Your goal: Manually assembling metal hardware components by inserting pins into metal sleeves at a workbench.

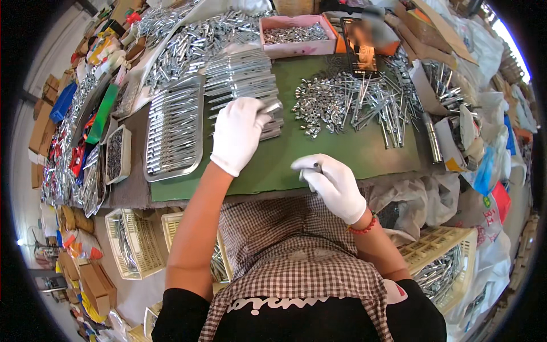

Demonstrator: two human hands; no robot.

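My left hand (236,135), in a white glove, is closed at the near right side of a stack of slim silver metal rods (239,74). Its thumb and fingers pinch a silver metal rod (273,106), most of which the glove hides. Over the green mat (268,171), my right hand (336,188), also gloved, curls around a small metal tube; only its round dark end (317,166) shows. A metal tray (199,145) with rows of similar rods lies left of my left hand. Farther right are a pile of small silver fittings (319,102) and loose thin rods (393,117).
A pink box (296,48) of small metal parts stands at the back, beside a propped phone (359,48). Heaped metal pieces (199,43) fill the back left. A narrow bin (125,165) sits at the left edge. Plastic crates (145,251) stand below the table.
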